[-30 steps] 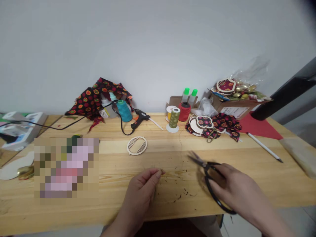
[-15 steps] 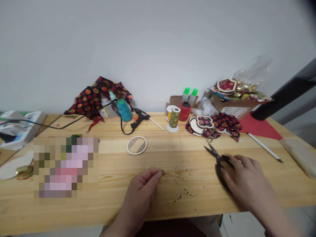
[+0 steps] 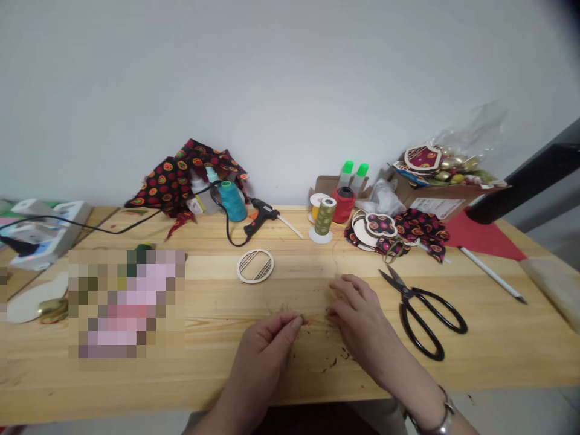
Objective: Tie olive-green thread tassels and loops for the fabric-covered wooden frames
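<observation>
Low over the middle of the wooden table [image 3: 203, 386], my left hand [image 3: 267, 350] is closed in a pinch. What sits between its thumb and fingertip is too small to name. My right hand [image 3: 357, 317] is just to its right, fingers bent and partly apart, with no tool in them. A thin thread runs down toward its fingertips from near the olive thread spool [image 3: 325, 217]. To the right, black-handled scissors [image 3: 408, 296] lie with blades slightly apart, touched by neither hand. Ahead of my left hand lies an oval wooden lattice piece [image 3: 255, 266].
Behind are a glue gun [image 3: 263, 217], a teal thread cone [image 3: 233, 202], a red cone [image 3: 344, 205] and patterned cloth [image 3: 158, 187]. Fabric-covered shapes [image 3: 380, 225], a white pencil [image 3: 492, 275] and a full cardboard box [image 3: 435, 202] are on the right. Dark scraps litter the front.
My right hand has let go of the scissors, which now lie on the table, and has moved left beside my left hand. The left hand keeps its pinch.
</observation>
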A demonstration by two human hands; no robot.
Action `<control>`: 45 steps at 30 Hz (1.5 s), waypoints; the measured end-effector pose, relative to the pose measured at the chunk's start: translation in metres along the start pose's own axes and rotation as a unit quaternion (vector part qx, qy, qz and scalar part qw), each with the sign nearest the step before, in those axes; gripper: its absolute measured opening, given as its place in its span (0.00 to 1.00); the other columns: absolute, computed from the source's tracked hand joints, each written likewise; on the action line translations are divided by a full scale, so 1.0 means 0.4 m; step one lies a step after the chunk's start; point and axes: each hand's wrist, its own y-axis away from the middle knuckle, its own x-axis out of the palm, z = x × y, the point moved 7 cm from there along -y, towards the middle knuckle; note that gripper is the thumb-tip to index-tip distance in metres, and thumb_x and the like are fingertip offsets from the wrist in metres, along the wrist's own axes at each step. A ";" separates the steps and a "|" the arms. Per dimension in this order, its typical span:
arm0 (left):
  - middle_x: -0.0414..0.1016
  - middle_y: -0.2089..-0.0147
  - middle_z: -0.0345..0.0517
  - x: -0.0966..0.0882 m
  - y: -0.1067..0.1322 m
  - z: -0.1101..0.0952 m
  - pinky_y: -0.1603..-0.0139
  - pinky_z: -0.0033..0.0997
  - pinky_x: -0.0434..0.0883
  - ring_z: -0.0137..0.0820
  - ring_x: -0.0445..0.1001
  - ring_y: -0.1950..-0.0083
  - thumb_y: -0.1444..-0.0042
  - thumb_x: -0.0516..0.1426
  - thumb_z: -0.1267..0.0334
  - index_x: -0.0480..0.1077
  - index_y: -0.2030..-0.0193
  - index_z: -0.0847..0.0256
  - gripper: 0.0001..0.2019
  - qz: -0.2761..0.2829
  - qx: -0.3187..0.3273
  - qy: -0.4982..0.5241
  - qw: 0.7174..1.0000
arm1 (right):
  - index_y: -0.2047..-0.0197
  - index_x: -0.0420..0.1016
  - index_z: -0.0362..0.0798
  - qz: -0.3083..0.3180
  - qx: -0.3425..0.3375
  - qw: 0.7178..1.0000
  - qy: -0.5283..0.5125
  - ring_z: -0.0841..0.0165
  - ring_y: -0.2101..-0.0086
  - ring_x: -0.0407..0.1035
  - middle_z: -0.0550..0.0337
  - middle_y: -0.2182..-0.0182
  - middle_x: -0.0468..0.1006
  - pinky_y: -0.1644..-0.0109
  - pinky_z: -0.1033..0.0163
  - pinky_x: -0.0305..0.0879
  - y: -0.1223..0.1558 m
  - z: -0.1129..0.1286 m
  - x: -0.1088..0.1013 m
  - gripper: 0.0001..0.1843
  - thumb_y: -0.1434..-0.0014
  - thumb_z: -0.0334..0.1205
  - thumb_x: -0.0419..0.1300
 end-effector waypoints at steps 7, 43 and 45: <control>0.53 0.86 0.30 0.004 -0.001 0.000 0.82 0.24 0.46 0.23 0.47 0.83 0.48 0.58 0.52 0.78 0.67 0.62 0.15 0.000 -0.003 -0.013 1.000 | 0.68 0.67 0.47 -0.010 0.118 0.972 -0.203 0.66 0.58 0.67 0.54 0.59 0.71 0.55 0.61 0.66 0.000 0.000 -0.033 0.09 0.40 0.27 0.50; 0.50 0.88 0.26 0.042 0.006 0.026 0.85 0.19 0.45 0.18 0.44 0.84 0.53 0.64 0.56 0.75 0.70 0.65 0.12 0.025 -0.099 0.232 0.967 | 0.65 0.67 0.48 -0.096 0.079 0.975 -0.182 0.67 0.71 0.67 0.58 0.72 0.72 0.68 0.62 0.65 0.031 0.134 -0.010 0.08 0.39 0.29 0.50; 0.51 0.88 0.26 0.040 0.004 0.027 0.85 0.19 0.45 0.18 0.44 0.85 0.53 0.64 0.57 0.75 0.69 0.65 0.12 0.021 -0.097 0.233 0.967 | 0.65 0.67 0.48 -0.092 0.080 0.975 -0.185 0.67 0.70 0.67 0.58 0.72 0.72 0.67 0.62 0.65 0.032 0.134 -0.009 0.08 0.39 0.29 0.50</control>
